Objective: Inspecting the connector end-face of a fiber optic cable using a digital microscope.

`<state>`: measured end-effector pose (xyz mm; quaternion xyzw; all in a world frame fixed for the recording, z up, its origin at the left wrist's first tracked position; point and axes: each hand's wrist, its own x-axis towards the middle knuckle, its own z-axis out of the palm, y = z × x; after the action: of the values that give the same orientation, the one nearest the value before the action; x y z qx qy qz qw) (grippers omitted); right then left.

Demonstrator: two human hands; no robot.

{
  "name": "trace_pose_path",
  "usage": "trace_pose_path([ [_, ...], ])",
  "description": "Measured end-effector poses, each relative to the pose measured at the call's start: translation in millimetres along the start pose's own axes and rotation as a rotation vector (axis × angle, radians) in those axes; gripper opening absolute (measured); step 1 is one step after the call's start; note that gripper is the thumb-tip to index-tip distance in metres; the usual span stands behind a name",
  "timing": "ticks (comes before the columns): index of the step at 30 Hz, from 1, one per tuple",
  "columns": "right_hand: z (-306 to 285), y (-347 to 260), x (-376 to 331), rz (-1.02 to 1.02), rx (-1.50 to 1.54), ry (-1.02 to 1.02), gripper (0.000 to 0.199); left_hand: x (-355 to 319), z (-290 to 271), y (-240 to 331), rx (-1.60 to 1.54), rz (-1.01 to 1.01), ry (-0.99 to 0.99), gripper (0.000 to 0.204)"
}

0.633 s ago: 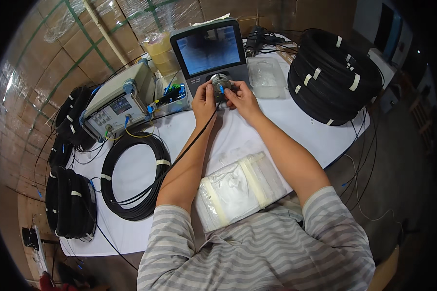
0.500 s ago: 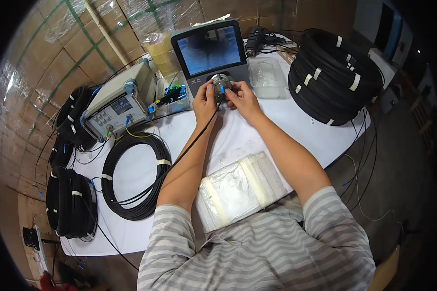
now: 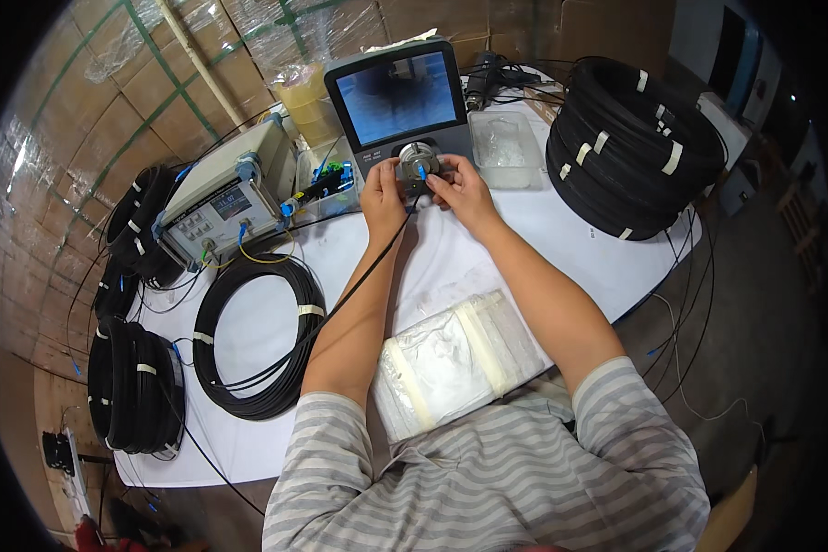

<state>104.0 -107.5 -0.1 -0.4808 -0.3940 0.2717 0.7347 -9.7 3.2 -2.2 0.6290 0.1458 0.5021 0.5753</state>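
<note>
My left hand [image 3: 383, 194] and my right hand [image 3: 460, 189] meet at the round metal port [image 3: 415, 162] on the front of a grey inspection device with a blue-lit screen [image 3: 397, 97]. A small blue connector [image 3: 421, 172] sits between my fingertips at that port. From it a thin black cable [image 3: 359, 273] runs back along my left forearm to a black cable coil [image 3: 253, 336] lying on the white table [image 3: 570, 248]. Which fingers pinch the connector is hard to tell.
A beige test instrument [image 3: 221, 198] with blue corners stands at the left. A large stack of black cable coils [image 3: 630, 147] fills the right back. A clear plastic box [image 3: 504, 147] sits beside the screen. A stack of clear plastic bags [image 3: 460, 359] lies near me. More coils [image 3: 133, 386] hang at the left edge.
</note>
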Motion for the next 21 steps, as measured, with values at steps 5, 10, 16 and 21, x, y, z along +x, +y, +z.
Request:
trace_pose_path([
  [5,-4.1,4.2,2.5,-0.021,0.056,-0.036,0.042,-1.6,4.3,3.4,0.005,-0.002,0.036,0.04],
  [10,-3.8,7.4,2.9,0.0,-0.008,-0.014,0.042,-2.7,5.9,6.7,-0.04,-0.02,0.024,0.039],
  [16,-4.3,12.5,5.3,-0.02,-0.026,-0.005,0.038,-1.2,8.6,5.1,-0.012,0.011,0.014,0.037],
  [21,-4.5,12.2,5.6,-0.013,-0.051,0.02,0.041,-3.2,11.6,8.7,-0.02,-0.035,-0.013,0.038],
])
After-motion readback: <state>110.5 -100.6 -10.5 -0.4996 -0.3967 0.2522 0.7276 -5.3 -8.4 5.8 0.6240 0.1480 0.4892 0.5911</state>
